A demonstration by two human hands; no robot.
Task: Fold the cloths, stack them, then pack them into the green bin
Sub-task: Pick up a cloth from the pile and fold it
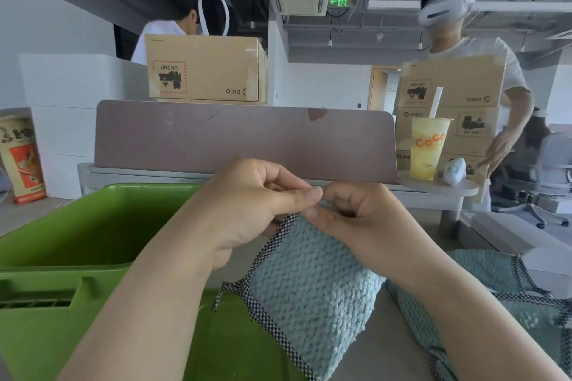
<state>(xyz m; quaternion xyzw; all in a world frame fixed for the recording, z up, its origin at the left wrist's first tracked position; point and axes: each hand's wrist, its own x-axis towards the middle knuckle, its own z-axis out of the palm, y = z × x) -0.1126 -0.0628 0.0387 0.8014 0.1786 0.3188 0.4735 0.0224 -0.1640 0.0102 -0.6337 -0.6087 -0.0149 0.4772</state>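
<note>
far left, a printed paper bag (23, 161) stands on the floor by a white wall; next to it the green bin (93, 226) sits open on the table, a handle slot in its near wall; behind the bin a mauve divider panel (241, 136) runs across the desk, with a cardboard box (204, 68) on top of it and a person in a white shirt partly hidden behind the box; in front of the panel the left hand (247, 207) is curled, thumb and forefinger pinching the top corner of a light blue cloth (309, 294); the cloth hangs from that corner in front of the person, its black-and-white checked trim running down the left edge with a small loop there, its lower part overlapping the bin's near right corner in the view; the right hand (365, 219) touches the left, fingers curled in and pinching the same corner; further right a yellow drink cup (428, 148) with a white straw stands on a small round shelf beside a small white object (454, 171); behind them a stack of cardboard boxes (448, 102) and a person wearing a white headset (445, 9); at lower right a darker teal cloth (495, 275) with the same checked trim lies on the table, partly under the right forearm; an office chair (554, 164) stands at the far right.
</note>
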